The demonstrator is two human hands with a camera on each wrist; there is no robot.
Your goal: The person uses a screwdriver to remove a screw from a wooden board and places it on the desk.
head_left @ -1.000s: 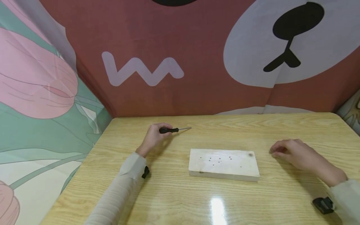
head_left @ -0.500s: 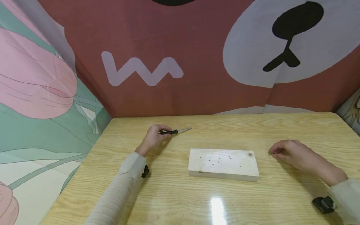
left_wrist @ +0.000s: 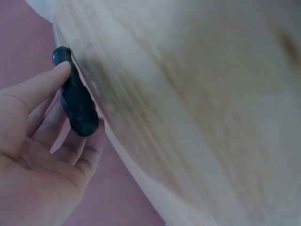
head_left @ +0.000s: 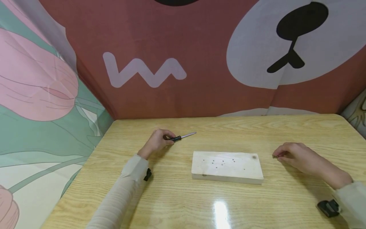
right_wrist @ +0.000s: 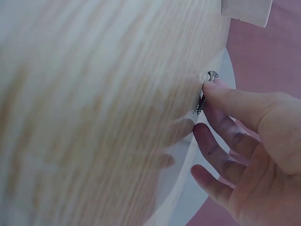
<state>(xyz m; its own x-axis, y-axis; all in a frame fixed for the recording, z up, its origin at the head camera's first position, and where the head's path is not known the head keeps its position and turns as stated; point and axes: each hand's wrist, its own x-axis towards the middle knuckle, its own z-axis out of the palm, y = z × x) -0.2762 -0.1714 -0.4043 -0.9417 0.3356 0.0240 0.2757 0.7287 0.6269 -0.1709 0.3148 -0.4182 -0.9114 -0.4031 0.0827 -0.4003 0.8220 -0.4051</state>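
Observation:
In the head view my left hand [head_left: 158,140] holds a black-handled screwdriver [head_left: 176,139] over the far left of the table, its metal shaft pointing right. The left wrist view shows the thumb pressed against the dark handle [left_wrist: 79,106], with the fingers behind it. My right hand [head_left: 298,156] is right of a pale wooden block [head_left: 227,167] and apart from it. Between its thumb and fingers it pinches a small silver screw [right_wrist: 201,101], whose flared head sticks out past the thumb in the right wrist view. Several small dark holes dot the block's top.
The wood-grain table [head_left: 171,197] carries the block near its middle. Behind it hangs a red printed cloth [head_left: 200,95], and a floral cloth [head_left: 40,133] covers the left side. A black wrist camera [head_left: 328,209] sits by the right sleeve.
My left hand has lowered slightly, and the screwdriver has turned so its tip angles upward more in the head view. The screw in my right hand shows a little more; that hand stays nearly still.

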